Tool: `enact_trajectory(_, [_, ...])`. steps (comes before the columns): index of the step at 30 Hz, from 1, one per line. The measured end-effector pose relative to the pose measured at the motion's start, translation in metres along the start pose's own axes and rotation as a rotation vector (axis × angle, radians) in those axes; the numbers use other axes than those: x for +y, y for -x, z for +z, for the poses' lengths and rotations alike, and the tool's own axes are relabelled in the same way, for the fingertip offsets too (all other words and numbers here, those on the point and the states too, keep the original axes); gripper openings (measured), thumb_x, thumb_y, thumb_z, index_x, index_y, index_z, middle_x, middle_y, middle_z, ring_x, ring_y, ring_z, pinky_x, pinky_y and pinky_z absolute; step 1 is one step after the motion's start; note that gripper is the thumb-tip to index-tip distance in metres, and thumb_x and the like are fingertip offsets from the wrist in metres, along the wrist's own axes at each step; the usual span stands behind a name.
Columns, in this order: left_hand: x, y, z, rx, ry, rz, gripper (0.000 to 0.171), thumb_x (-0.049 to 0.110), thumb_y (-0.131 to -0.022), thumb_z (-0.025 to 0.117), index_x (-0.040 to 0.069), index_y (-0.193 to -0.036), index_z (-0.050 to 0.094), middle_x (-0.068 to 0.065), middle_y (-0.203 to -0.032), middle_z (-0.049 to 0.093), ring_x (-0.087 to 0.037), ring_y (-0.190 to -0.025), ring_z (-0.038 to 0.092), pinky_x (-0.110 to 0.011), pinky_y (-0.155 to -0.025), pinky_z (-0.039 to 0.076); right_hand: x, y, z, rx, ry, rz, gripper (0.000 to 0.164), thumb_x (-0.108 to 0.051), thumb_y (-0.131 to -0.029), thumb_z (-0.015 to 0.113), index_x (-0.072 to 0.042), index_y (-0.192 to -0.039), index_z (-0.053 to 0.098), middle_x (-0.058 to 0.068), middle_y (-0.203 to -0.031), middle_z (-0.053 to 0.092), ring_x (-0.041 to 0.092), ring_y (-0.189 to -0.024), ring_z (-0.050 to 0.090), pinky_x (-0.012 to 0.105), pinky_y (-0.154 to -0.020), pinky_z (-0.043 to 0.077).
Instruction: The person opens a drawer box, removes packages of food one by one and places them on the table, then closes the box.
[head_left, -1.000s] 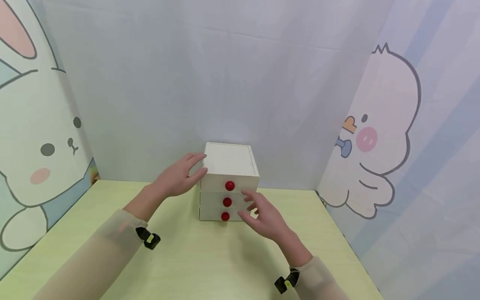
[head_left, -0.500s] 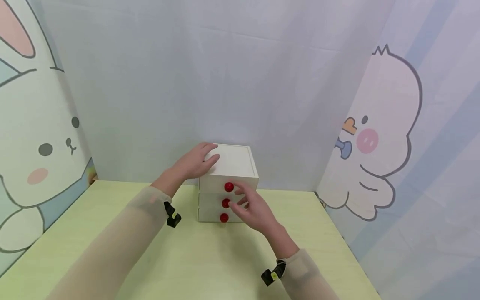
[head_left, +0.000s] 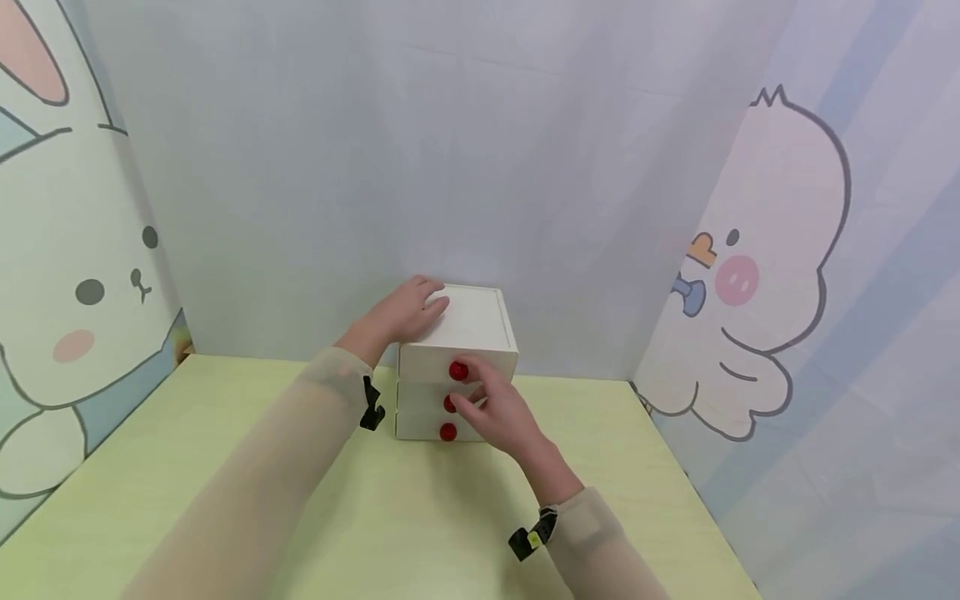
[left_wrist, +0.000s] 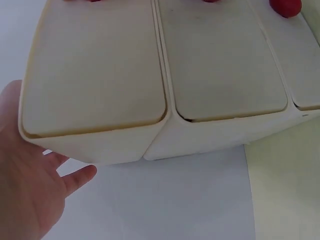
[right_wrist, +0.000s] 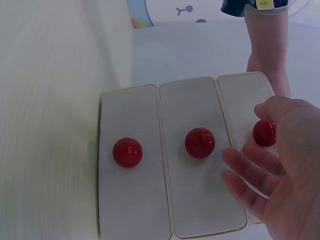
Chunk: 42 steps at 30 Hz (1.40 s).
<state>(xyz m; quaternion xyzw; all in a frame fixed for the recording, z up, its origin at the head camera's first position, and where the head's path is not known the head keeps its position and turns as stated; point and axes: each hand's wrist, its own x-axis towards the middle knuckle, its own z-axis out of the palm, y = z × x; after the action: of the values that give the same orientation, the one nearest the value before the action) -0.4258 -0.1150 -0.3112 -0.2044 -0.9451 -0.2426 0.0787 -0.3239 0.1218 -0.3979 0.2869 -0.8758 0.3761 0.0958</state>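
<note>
A small white three-drawer chest (head_left: 476,321) stands against the backdrop, all drawers pushed in. My left hand (head_left: 408,308) lies over its upper left edge; in the left wrist view, the hand's spread fingertips (left_wrist: 82,177) show beyond the chest's side. In front of the chest is my right hand (head_left: 501,407), its index finger at the top red knob (head_left: 458,371). The thumb sits lower, with a gap between the two. Partly covered is the middle knob (head_left: 450,403), while the bottom knob (head_left: 447,432) shows whole. Whether the right fingertips press the top knob is unclear.
The pale yellow-green tabletop (head_left: 375,517) extends in front and to both sides. Grey-blue fabric (head_left: 420,150) hangs close behind the chest. Side panels carry a rabbit drawing (head_left: 67,242) and a chick drawing (head_left: 780,208). Each sleeve cuff bears a black wrist camera (head_left: 532,537).
My left hand has moved right and farther onto the chest top. The right hand has moved left and slightly up, its index finger arriving at the top knob. The drawers have not moved.
</note>
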Motion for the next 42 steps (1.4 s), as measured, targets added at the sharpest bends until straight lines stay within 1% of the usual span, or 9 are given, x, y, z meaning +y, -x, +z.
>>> enact_trajectory(3, [0.000, -0.004, 0.002, -0.025, -0.019, 0.011, 0.064, 0.045, -0.117, 0.039, 0.008, -0.169, 0.041, -0.019, -0.178, 0.032, -0.040, -0.167, 0.028, -0.058, -0.137, 0.026, 0.001, -0.003, 0.002, 0.004, -0.004, 0.000, 0.056, -0.020, -0.106, 0.074, -0.020, -0.158, 0.052, 0.006, -0.135, 0.068, 0.014, -0.090, 0.074, 0.027, -0.077, 0.063])
enact_trajectory(5, [0.000, -0.005, 0.003, -0.045, -0.014, 0.011, 0.064, 0.044, -0.117, 0.039, 0.010, -0.171, 0.039, -0.018, -0.181, 0.028, -0.040, -0.169, 0.025, -0.058, -0.138, 0.024, 0.000, -0.005, 0.004, 0.007, -0.015, -0.001, 0.055, -0.019, -0.106, 0.074, -0.019, -0.156, 0.053, 0.006, -0.135, 0.068, 0.014, -0.088, 0.074, 0.027, -0.075, 0.063])
enact_trajectory(10, [-0.003, -0.006, 0.006, -0.088, 0.052, 0.021, 0.061, 0.038, -0.118, 0.039, 0.012, -0.173, 0.036, -0.015, -0.184, 0.022, -0.040, -0.172, 0.013, -0.059, -0.140, 0.017, 0.000, -0.010, 0.006, 0.045, -0.010, 0.005, 0.049, -0.015, -0.105, 0.074, -0.017, -0.151, 0.058, 0.007, -0.132, 0.070, 0.015, -0.083, 0.075, 0.028, -0.075, 0.064])
enact_trajectory(12, [-0.004, -0.007, 0.007, -0.107, 0.084, 0.012, 0.060, 0.036, -0.118, 0.039, 0.012, -0.173, 0.037, -0.014, -0.184, 0.022, -0.039, -0.173, 0.011, -0.059, -0.140, 0.014, -0.001, -0.011, 0.007, 0.063, 0.006, 0.008, 0.046, -0.014, -0.104, 0.075, -0.016, -0.148, 0.060, 0.008, -0.130, 0.071, 0.015, -0.081, 0.075, 0.029, -0.076, 0.064])
enact_trajectory(17, [-0.007, -0.010, 0.005, -0.140, 0.120, -0.012, 0.057, 0.034, -0.117, 0.038, 0.013, -0.170, 0.041, -0.015, -0.182, 0.027, -0.037, -0.172, 0.017, -0.057, -0.140, 0.016, -0.002, -0.015, 0.009, 0.098, 0.053, 0.028, 0.042, -0.016, -0.103, 0.077, -0.018, -0.144, 0.064, 0.006, -0.124, 0.074, 0.014, -0.080, 0.074, 0.031, -0.077, 0.064])
enact_trajectory(20, [-0.008, -0.012, 0.005, -0.144, 0.114, -0.004, 0.057, 0.033, -0.117, 0.037, 0.012, -0.169, 0.043, -0.015, -0.181, 0.030, -0.037, -0.171, 0.019, -0.056, -0.140, 0.017, -0.002, -0.017, 0.010, 0.125, 0.077, 0.030, 0.039, -0.017, -0.103, 0.078, -0.019, -0.141, 0.066, 0.004, -0.119, 0.076, 0.014, -0.080, 0.074, 0.032, -0.076, 0.063])
enact_trajectory(26, [-0.007, -0.013, 0.003, -0.148, 0.129, -0.018, 0.057, 0.033, -0.116, 0.039, 0.012, -0.168, 0.045, -0.013, -0.180, 0.033, -0.036, -0.171, 0.020, -0.055, -0.140, 0.019, -0.003, -0.018, 0.011, 0.171, 0.080, 0.013, 0.033, -0.016, -0.102, 0.079, -0.019, -0.134, 0.069, 0.003, -0.107, 0.078, 0.015, -0.077, 0.073, 0.031, -0.071, 0.061])
enact_trajectory(35, [-0.009, -0.013, 0.005, -0.146, 0.135, -0.028, 0.057, 0.034, -0.116, 0.040, 0.013, -0.168, 0.046, -0.012, -0.181, 0.032, -0.034, -0.172, 0.020, -0.055, -0.140, 0.019, -0.002, -0.018, 0.014, 0.205, 0.069, -0.006, 0.031, -0.013, -0.100, 0.081, -0.018, -0.129, 0.070, 0.003, -0.103, 0.077, 0.013, -0.073, 0.071, 0.027, -0.071, 0.060])
enact_trajectory(42, [-0.011, -0.014, 0.006, -0.142, 0.147, -0.030, 0.056, 0.034, -0.116, 0.040, 0.013, -0.168, 0.046, -0.013, -0.181, 0.032, -0.034, -0.172, 0.020, -0.055, -0.140, 0.019, -0.003, -0.019, 0.015, 0.212, 0.068, -0.005, 0.030, -0.012, -0.100, 0.081, -0.017, -0.128, 0.071, 0.004, -0.102, 0.077, 0.014, -0.073, 0.070, 0.028, -0.071, 0.060])
